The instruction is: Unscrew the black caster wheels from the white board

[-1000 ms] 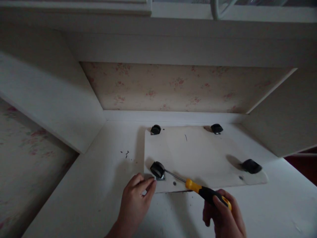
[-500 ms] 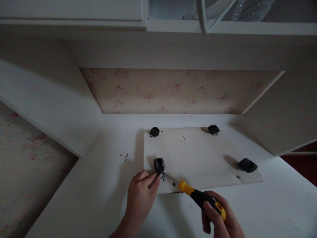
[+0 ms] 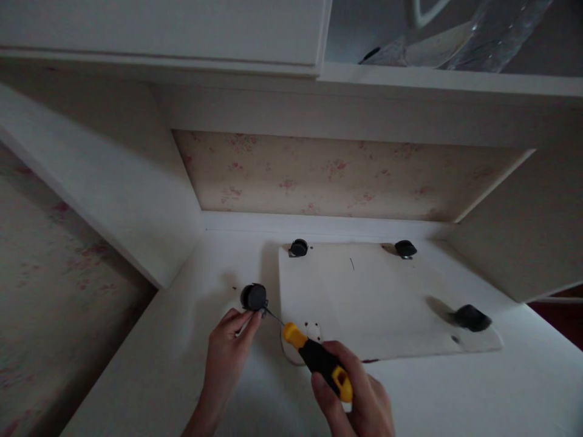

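Note:
A white board [image 3: 373,303] lies flat on the white desk [image 3: 455,394] with black caster wheels at three corners. My left hand [image 3: 228,343] pinches a detached black caster wheel [image 3: 254,297] just left of the board's near left corner. My right hand [image 3: 359,400] grips a yellow and black screwdriver [image 3: 314,358]; its tip points at the wheel's mounting plate. Small screw holes [image 3: 312,328] show on the board's near left corner where no wheel sits.
Casters remain at the far left [image 3: 298,247], far right [image 3: 405,249] and near right [image 3: 471,317] corners. A few tiny dark screws [image 3: 234,287] lie on the desk by the wheel. Floral back panel [image 3: 341,176] and white side walls enclose the desk; a shelf runs overhead.
The near left caster has come off the board: my left hand carried it left onto the desk, and my right hand with the screwdriver followed leftward. The camera view shifted right.

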`<state>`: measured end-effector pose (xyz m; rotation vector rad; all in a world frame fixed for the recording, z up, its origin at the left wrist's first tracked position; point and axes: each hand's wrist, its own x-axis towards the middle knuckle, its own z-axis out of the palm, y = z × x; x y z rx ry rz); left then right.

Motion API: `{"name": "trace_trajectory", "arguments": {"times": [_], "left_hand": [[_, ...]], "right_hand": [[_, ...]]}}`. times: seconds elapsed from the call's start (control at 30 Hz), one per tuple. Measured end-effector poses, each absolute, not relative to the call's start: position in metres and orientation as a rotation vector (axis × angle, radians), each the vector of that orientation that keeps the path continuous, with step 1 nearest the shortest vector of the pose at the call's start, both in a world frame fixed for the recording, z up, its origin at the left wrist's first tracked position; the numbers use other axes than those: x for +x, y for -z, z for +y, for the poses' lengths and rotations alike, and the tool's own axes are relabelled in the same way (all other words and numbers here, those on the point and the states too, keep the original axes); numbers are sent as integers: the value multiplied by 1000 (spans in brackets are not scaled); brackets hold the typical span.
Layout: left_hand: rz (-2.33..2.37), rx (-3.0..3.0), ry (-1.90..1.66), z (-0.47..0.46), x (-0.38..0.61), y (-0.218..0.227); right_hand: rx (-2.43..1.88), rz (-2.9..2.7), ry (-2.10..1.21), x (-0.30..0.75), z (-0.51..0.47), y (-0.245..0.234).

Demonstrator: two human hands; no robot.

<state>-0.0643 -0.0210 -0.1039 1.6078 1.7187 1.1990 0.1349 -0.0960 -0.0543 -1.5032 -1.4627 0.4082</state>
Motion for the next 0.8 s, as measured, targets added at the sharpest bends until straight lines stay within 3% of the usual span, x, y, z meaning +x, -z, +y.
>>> {"name": "trace_trajectory", "arguments": {"times": [0.2, 0.43, 0.8], "left_hand": [[2032, 1530, -1106, -12, -134, 120], [2223, 1693, -848, 28, -202, 151], [2402, 1900, -510, 43, -213, 159]], "right_hand": [[-1206, -1882, -549, 82, -53, 56], [-1225, -2170, -550, 5, -2, 55], [-1238, -2246, -467, -25, 11, 49]]}}
